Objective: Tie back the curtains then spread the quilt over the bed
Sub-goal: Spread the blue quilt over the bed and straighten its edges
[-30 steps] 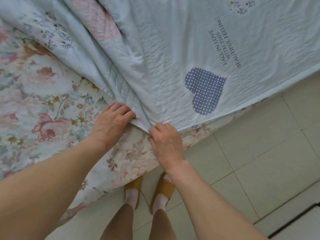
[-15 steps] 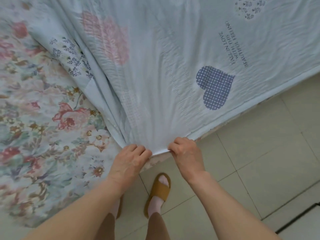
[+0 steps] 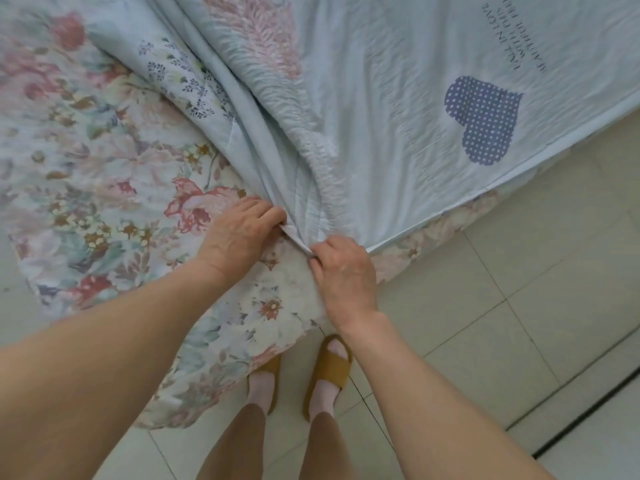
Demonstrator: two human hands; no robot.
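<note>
A pale blue quilt (image 3: 398,98) with a dotted blue heart and printed lettering covers the upper right of the bed. Its corner is gathered into folds near the bed's corner. My left hand (image 3: 239,233) pinches the quilt's edge at that corner. Just to its right, my right hand (image 3: 344,268) grips the same edge, fingers closed on the fabric. Underneath lies the floral bed sheet (image 3: 97,174), bare on the left and draping over the bed's corner. No curtains are in view.
Pale floor tiles (image 3: 519,323) stretch to the right and below the bed. My feet in tan slippers (image 3: 329,372) stand on them at the bed's corner. A dark strip (image 3: 595,414) crosses the floor at the lower right.
Both hands still hold the quilt corner. The view has shifted so the bed corner shows under my hands, and the quilt's folds run more steeply toward them.
</note>
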